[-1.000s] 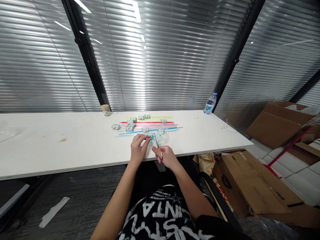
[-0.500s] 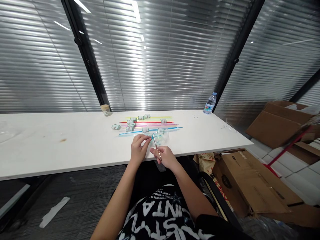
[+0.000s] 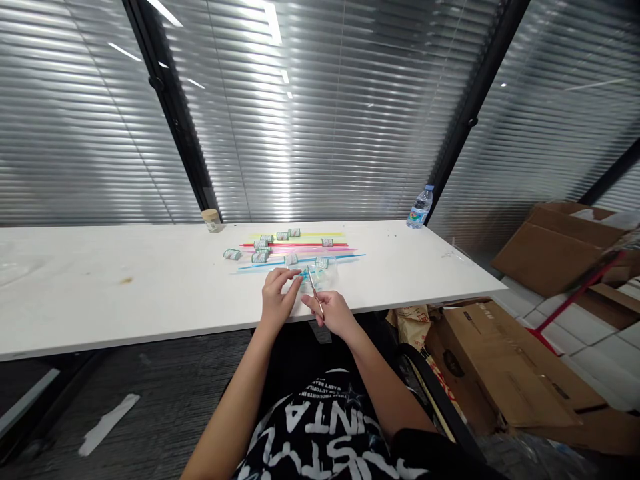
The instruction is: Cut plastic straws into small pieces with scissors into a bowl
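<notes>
The left hand (image 3: 277, 298) rests at the near edge of the white tabletop (image 3: 150, 287), its fingers pinched on a small blue piece (image 3: 305, 273) that is too small to make out clearly. The right hand (image 3: 334, 312) sits just beside it, clenched around a thin metal tool (image 3: 315, 291) whose tip points up and away toward the blue piece; whether the tip touches the piece cannot be told. Both hands are close together, almost touching, near the middle of the tabletop's front edge.

Just beyond the hands lies a crumpled bit of clear plastic (image 3: 324, 275). Farther back, several long thin coloured straws (image 3: 300, 250) lie side by side, running left to right: yellow at the back, then red, pink and blue nearest the hands. Small rolls with teal print (image 3: 260, 257) are scattered over and around the straws, with 1 set a little apart to the left (image 3: 231, 254).

At the back edge of the tabletop, against the blinds, stands a small jar (image 3: 212, 219) to the left, well apart from a water bottle (image 3: 420, 207) on the right. To the right of the tabletop, on the floor, lie brown cardboard boxes (image 3: 505, 363), and a red handle (image 3: 575, 297) leans between them.
</notes>
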Demonstrator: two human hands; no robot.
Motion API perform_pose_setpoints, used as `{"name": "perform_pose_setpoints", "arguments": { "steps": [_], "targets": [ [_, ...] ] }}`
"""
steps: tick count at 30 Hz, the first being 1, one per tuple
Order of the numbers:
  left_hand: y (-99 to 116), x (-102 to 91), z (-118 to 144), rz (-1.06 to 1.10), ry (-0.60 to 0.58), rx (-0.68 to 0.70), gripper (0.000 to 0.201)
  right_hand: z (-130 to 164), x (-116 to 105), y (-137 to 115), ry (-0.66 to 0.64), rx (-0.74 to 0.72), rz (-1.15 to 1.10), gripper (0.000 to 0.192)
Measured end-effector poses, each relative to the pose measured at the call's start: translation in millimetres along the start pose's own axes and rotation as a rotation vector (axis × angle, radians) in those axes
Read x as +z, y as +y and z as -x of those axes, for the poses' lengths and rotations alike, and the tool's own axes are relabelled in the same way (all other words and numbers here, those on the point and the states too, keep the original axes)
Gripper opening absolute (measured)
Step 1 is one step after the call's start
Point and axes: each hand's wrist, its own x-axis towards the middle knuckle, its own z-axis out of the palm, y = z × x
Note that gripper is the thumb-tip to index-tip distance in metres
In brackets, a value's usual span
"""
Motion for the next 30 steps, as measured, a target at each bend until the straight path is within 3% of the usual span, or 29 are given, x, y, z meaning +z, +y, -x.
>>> {"name": "perform_pose_setpoints", "arguments": {
  "steps": [7,12,21,30],
  "targets": [
    [8,12.8,-5,-0.052,0.017,0.046,0.014,-1,-3,1,0.028,-0.003,-0.005,0.051],
    [13,19.9,-8,-0.123,0.035,0.003,0.015,-1,-4,2,0.049,-0.011,-0.016,0.05],
    [22,14.7,-19,-0.251,-0.011,-0.044,0.013,-4,-4,4,0.1,-0.019,-0.109,0.049],
    [17,12.5,-36,-0.323,-0.05,-0.071,0.011,-10,-29,18,0.162,-0.003,-0.264,0.053]
  ]
}}
